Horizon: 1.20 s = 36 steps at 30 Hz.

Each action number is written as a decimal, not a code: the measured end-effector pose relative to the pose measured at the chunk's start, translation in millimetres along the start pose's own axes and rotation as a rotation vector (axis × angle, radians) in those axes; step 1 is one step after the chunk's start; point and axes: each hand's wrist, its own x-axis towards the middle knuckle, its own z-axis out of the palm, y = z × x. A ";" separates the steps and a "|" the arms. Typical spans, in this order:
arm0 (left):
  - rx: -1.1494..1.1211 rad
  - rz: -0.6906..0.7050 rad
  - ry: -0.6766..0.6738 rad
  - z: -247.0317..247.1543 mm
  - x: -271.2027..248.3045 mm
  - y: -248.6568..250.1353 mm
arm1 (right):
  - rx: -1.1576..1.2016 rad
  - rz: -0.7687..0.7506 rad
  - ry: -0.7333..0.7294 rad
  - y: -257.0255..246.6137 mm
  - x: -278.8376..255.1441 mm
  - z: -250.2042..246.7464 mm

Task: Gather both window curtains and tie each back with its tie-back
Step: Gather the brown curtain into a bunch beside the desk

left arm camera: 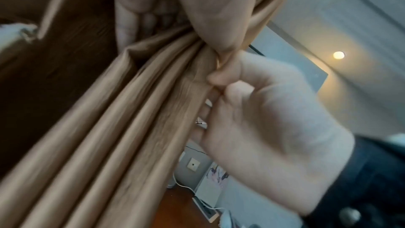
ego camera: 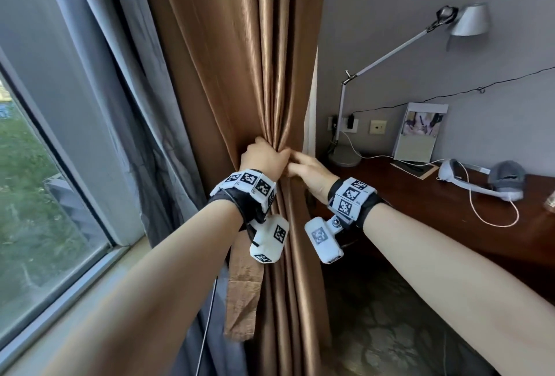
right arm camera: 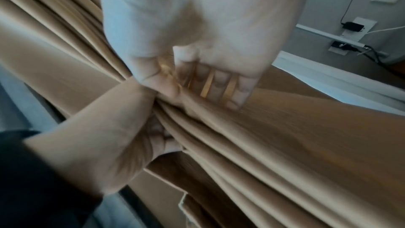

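The brown curtain [ego camera: 240, 75] hangs bunched into narrow folds at the middle of the head view. My left hand [ego camera: 262, 157] grips the bundle at waist height, fingers and thumb wrapped round the folds [left arm camera: 131, 110]. My right hand [ego camera: 309, 169] meets it from the right, its curled fingers [right arm camera: 219, 84] dug into the folds at the curtain's right edge. A matching brown tie-back strip [ego camera: 240, 291] dangles below my left wrist, its upper end hidden behind the wrist. Only one brown curtain is in view.
A grey sheer curtain [ego camera: 144, 105] and the window [ego camera: 45, 165] with its sill [ego camera: 90, 285] lie to the left. To the right stands a dark wooden desk [ego camera: 450, 210] with a lamp [ego camera: 468, 19], a picture frame [ego camera: 420, 132] and a headset [ego camera: 480, 180] close to the curtain.
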 end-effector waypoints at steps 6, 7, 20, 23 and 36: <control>-0.039 0.152 0.115 5.6 5.4 9.9 | 0.093 0.056 -0.061 5.1 24.3 -18.6; -0.052 0.194 0.123 7.1 6.5 12.6 | 0.057 0.023 -0.030 5.8 32.1 -25.3; 0.413 0.374 0.250 29.4 17.6 35.4 | 0.127 0.056 -0.044 -3.7 157.4 -114.7; 0.252 0.205 0.192 27.4 24.6 41.4 | 0.153 0.047 -0.089 -0.1 171.4 -107.1; -0.173 0.165 0.426 18.1 36.2 15.0 | 0.126 0.047 -0.316 21.4 210.6 -93.9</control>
